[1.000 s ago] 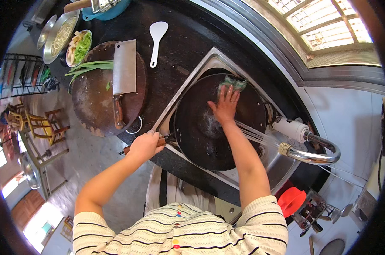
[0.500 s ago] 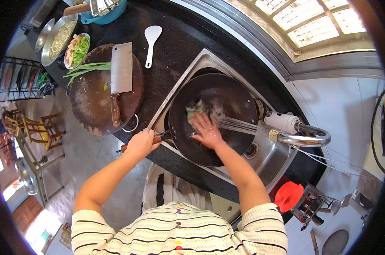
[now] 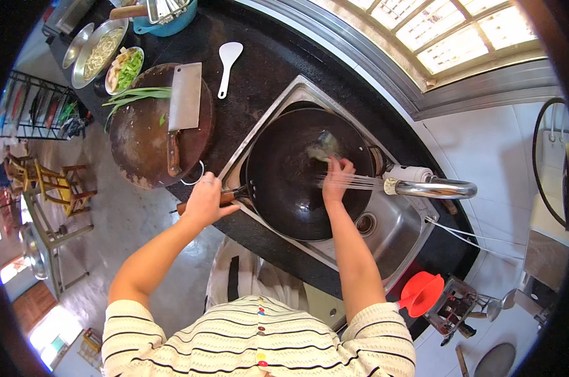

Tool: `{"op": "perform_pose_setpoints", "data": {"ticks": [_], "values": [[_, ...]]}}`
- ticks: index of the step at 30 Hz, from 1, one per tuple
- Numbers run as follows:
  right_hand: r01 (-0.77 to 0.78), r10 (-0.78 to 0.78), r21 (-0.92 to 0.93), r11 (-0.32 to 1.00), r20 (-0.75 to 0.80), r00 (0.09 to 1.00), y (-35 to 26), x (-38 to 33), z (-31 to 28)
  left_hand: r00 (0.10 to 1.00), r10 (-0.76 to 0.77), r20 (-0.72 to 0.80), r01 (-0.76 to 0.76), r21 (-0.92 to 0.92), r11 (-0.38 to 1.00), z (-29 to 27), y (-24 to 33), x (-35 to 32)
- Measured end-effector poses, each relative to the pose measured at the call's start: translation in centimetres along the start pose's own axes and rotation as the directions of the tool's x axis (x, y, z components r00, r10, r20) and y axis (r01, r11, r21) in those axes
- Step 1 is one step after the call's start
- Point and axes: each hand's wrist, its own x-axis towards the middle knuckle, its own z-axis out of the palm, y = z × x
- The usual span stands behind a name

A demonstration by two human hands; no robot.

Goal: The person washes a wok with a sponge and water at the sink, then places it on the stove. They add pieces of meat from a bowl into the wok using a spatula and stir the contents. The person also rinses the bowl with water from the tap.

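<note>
A large dark wok (image 3: pixel 284 188) sits over the metal sink (image 3: pixel 397 248). My left hand (image 3: pixel 204 200) is closed round its wooden handle (image 3: pixel 228 196), at the near left side. Inside the wok, on its right half, my right hand (image 3: pixel 338 179) has bent fingers at the lower edge of a crumpled, wet, pale green cloth (image 3: pixel 323 149). Water sprays from the curved chrome faucet (image 3: pixel 435 188) across my right hand into the wok.
Left of the sink, a cleaver (image 3: pixel 185 100) and green scallions (image 3: pixel 137 95) lie on a round chopping board (image 3: pixel 140 144). A white rice paddle (image 3: pixel 227 66) rests behind. Bowls of cut vegetables (image 3: pixel 125 69) and noodles (image 3: pixel 99 53) stand far left. A red funnel-like scoop (image 3: pixel 421 293) is at right.
My right hand has moved right within the wok, and its spread fingers have bent in. The cloth has shifted right and away from me. My left hand stays on the handle.
</note>
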Motion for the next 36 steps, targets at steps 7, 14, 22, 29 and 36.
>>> {"op": "perform_pose_setpoints", "data": {"ticks": [7,14,22,29,36], "values": [[-0.258,0.268,-0.09,0.962,0.124,0.956,-2.3,-0.6,-3.3,0.963,0.077,-0.257,-0.142,-0.245,0.959,1.6,5.6,3.0],[-0.011,-0.059,0.202,0.979,0.341,0.938,-0.3,-4.2,-0.2,0.966,-0.234,-0.112,0.157,-0.465,0.871,14.0,12.6,10.3],[0.1,-0.147,0.591,0.8,0.032,0.989,-8.1,-3.7,-5.9,0.751,-0.18,0.635,0.315,-0.584,-0.748,16.1,14.5,17.7],[0.217,-0.205,0.074,0.973,-0.146,0.968,-9.2,-0.7,-4.4,0.859,-0.004,0.511,0.296,-0.505,-0.811,20.3,14.1,16.5],[-0.153,0.178,0.287,0.946,-0.06,0.982,-6.6,2.7,-1.9,0.728,-0.13,0.673,0.418,-0.586,-0.694,14.0,16.8,15.3]]}}
